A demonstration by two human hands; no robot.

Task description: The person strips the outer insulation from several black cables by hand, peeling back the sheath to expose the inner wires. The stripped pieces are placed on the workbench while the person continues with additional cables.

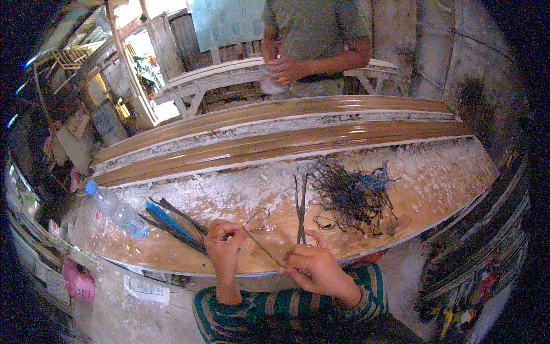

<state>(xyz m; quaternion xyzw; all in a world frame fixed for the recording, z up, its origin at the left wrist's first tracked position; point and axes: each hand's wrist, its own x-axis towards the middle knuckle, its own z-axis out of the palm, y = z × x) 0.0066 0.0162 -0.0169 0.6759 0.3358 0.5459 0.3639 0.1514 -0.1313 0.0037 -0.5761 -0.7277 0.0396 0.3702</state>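
Observation:
My left hand (224,241) pinches one end of a thin dark cord (260,245), whose loose end curls up above the fingers. The cord runs taut and slanting down to my right hand (314,269), which is closed on its other end. Two narrow dark strips (301,209) rise from behind the right hand's fingers and cross each other; it seems to hold them too, though their lower ends are hidden. Just left of my left hand lies a bundle of dark strips (172,232) with a blue strip (166,215) among them. Beyond my right hand sits a tangle of black cord (349,198).
A clear plastic bottle (117,210) with a blue cap lies at the left of the worn, paint-flecked table (252,192). Long glossy brown wooden mouldings (275,140) stretch along its far side. Across it stands another person (321,51), hands together. A pink item (78,281) is at lower left.

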